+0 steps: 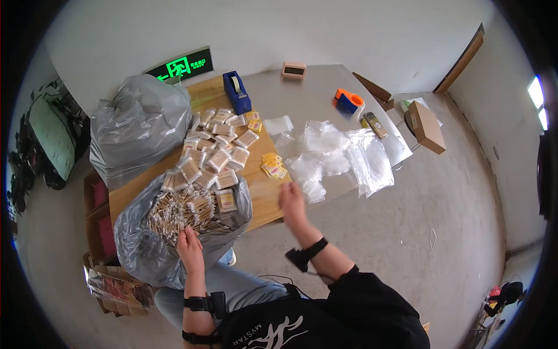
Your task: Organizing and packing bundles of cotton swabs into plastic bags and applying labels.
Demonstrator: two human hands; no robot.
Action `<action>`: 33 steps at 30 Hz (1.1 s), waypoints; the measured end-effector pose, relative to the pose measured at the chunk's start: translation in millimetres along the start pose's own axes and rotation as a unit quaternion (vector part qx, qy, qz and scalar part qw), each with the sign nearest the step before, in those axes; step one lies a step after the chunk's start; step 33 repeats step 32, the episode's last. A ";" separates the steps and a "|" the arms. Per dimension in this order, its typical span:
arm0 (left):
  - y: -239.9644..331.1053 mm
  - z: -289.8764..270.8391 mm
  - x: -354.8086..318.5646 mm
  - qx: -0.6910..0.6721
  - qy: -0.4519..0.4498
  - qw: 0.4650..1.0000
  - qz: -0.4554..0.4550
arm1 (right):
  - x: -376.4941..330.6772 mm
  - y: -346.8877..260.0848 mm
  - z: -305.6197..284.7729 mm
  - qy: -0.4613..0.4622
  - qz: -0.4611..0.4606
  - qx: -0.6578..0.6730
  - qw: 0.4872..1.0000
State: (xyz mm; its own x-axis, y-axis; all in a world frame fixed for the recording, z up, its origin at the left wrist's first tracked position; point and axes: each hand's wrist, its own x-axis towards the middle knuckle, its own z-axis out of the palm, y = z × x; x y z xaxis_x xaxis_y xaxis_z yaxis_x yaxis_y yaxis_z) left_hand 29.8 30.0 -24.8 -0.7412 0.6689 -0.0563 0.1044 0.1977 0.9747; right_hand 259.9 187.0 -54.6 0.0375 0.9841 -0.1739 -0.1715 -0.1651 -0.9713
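Note:
A heap of loose cotton swabs (181, 210) with wooden sticks lies in an open grey plastic bag (136, 247) at the table's near left edge. My left hand (190, 251) is at the heap's near side, its fingers closed around some swabs at the tips. Motion blurs my right hand (293, 205), which is over the table's front edge, just nearer than a small pile of yellow cards (273, 166); its grip is unclear. Behind the heap, many small clear packs of cotton swabs (219, 159) are piled up. One pack with a yellow card (226, 200) rests at the heap's right.
Clear plastic bags (325, 148) are spread on the table's right half. A blue tape dispenser (237, 93), an orange-and-blue tape cutter (349, 100) and a pink digital clock (293, 70) stand farther back. A full grey bag (139, 125) sits at the left, by a green exit sign (185, 65).

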 end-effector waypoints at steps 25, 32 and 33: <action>-11.1 -6.9 -11.5 0.443 -0.193 0.823 0.299 | -19.5 3.6 26.0 -0.260 -0.397 -0.405 0.781; -33.8 -25.6 -5.2 0.370 -0.250 0.859 0.249 | -22.6 1.8 91.3 -0.298 -0.399 -0.419 0.759; -33.8 -25.6 -5.2 0.370 -0.250 0.859 0.249 | -22.6 1.8 91.3 -0.298 -0.399 -0.419 0.759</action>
